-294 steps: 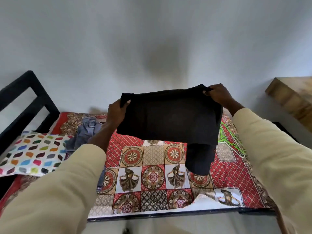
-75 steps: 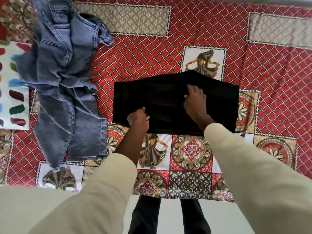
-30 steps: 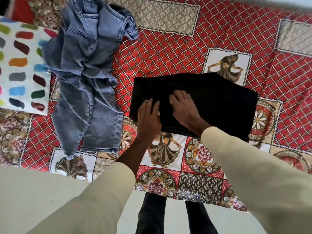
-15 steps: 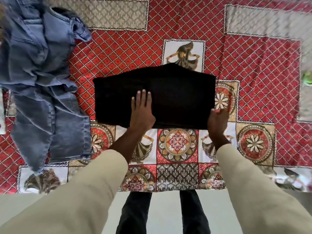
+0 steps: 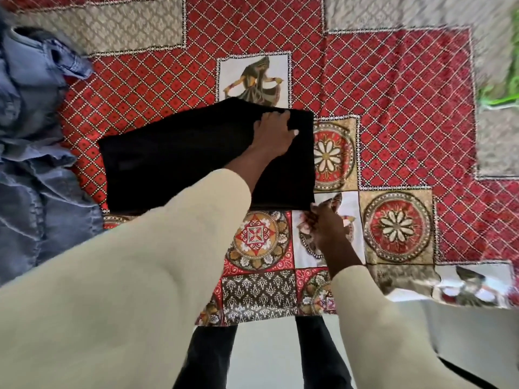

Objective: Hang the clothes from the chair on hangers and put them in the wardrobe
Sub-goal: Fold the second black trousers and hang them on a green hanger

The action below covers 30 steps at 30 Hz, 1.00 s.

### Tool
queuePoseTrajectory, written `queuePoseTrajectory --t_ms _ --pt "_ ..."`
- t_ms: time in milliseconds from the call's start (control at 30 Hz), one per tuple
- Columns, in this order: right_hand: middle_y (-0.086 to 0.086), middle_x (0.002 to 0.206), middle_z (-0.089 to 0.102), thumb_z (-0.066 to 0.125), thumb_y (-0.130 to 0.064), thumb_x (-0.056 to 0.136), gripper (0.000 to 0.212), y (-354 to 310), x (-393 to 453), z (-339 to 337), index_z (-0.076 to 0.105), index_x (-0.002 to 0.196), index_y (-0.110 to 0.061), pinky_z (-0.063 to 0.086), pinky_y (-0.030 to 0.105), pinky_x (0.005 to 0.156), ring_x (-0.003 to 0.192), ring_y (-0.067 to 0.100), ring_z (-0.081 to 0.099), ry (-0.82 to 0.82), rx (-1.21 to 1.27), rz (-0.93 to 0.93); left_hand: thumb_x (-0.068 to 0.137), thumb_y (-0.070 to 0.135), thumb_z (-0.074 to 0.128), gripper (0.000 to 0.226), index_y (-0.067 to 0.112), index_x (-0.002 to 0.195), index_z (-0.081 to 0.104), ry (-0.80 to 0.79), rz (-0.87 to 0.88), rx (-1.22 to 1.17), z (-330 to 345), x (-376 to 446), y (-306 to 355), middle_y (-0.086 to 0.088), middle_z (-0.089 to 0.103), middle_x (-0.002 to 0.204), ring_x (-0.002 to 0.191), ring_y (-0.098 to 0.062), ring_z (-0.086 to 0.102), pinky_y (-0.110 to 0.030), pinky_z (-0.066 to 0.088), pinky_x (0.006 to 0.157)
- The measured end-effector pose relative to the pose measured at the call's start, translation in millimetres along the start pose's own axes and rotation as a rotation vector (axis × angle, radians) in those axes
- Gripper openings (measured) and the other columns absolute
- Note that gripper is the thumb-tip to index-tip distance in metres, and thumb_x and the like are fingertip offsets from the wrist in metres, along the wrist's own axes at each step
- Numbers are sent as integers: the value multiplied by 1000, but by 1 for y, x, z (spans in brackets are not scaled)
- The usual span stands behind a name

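Note:
A folded black garment (image 5: 179,161) lies flat on the patterned bedspread (image 5: 393,113). My left hand (image 5: 273,131) reaches across it to the far right part, and its fingers curl over the far edge. My right hand (image 5: 325,226) is at the near right corner of the black garment, fingertips pinching that corner. Crumpled blue jeans (image 5: 31,169) lie at the left edge of the view. Green hangers (image 5: 500,98) show blurred at the far right edge.
The bed's near edge (image 5: 266,318) runs across the lower middle, with pale floor (image 5: 266,355) and my dark trouser legs below it. The bedspread's right corner (image 5: 471,287) is folded up.
My left hand has moved from the garment's near middle across to its far right edge. The right hand stays at the near right corner. The view has shifted right, so the jeans sit further left.

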State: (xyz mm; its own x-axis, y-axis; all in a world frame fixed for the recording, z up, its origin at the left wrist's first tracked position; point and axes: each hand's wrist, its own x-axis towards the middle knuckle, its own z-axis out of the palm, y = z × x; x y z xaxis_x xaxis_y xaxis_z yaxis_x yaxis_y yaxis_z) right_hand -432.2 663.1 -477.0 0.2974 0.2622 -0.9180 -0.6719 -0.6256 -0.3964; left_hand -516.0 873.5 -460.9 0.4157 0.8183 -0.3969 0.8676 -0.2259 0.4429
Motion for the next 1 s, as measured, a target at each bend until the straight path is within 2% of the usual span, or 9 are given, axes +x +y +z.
queuePoseTrajectory --t_ms 100,267,400,467,567,633,733,833,1000 --pt "15 63 59 45 0 95 11 -2 2 -3 55 89 1 31 15 35 35 15 51 65 -61 1 98 35 51 43 16 136 52 31 -63 98 9 18 9 -13 42 142 137 -32 28 -49 19 115" --pt "2 43 52 40 3 98 29 -11 0 -8 49 72 -7 25 15 35 32 8 46 55 -43 91 94 24 59 26 21 117 69 150 -31 -35 11 42 -1 -3 55 125 128 -24 42 -42 20 109" --pt "8 60 52 45 -1 95 23 -13 5 -3 51 74 -7 28 15 37 39 13 47 100 -99 83 94 26 56 24 28 113 72 222 11 143 19 48 2 -9 45 137 130 -33 38 -51 20 112" --pt "14 81 58 47 -6 92 12 -17 3 -3 56 85 -5 38 23 51 61 23 61 199 -379 -88 97 25 47 30 27 122 65 324 -52 198 27 35 6 -10 46 135 129 -32 38 -46 22 108" --pt "16 108 64 49 -13 92 23 -40 0 7 59 109 -1 36 29 72 99 34 61 424 -644 -464 102 29 38 38 17 137 48 454 -107 151 30 1 -3 -11 47 135 127 -31 41 -45 26 106" --pt "15 108 65 51 -30 96 32 -60 9 30 59 110 -2 42 30 78 99 32 61 263 -642 -541 103 36 33 45 13 140 46 471 -133 129 37 -27 -24 -14 46 140 131 -33 40 -47 27 109" --pt "8 111 67 68 -53 78 63 -78 30 62 56 120 -7 54 41 87 99 27 65 134 -654 -453 102 53 22 64 16 154 23 260 -234 193 48 -66 -69 -16 16 161 149 -35 10 -50 6 120" --pt "6 107 69 72 -30 77 49 -74 44 74 62 121 -10 56 42 87 96 27 67 99 -639 -480 99 63 14 71 25 157 2 133 -228 224 56 -87 -104 -11 -10 164 149 -32 -15 -53 -6 120" --pt "6 117 66 62 -18 92 37 -78 45 46 58 128 -10 51 39 89 105 24 61 172 -754 -726 96 70 12 74 30 156 -5 97 -173 220 63 -103 -104 -7 -18 163 148 -30 -22 -57 -12 118"
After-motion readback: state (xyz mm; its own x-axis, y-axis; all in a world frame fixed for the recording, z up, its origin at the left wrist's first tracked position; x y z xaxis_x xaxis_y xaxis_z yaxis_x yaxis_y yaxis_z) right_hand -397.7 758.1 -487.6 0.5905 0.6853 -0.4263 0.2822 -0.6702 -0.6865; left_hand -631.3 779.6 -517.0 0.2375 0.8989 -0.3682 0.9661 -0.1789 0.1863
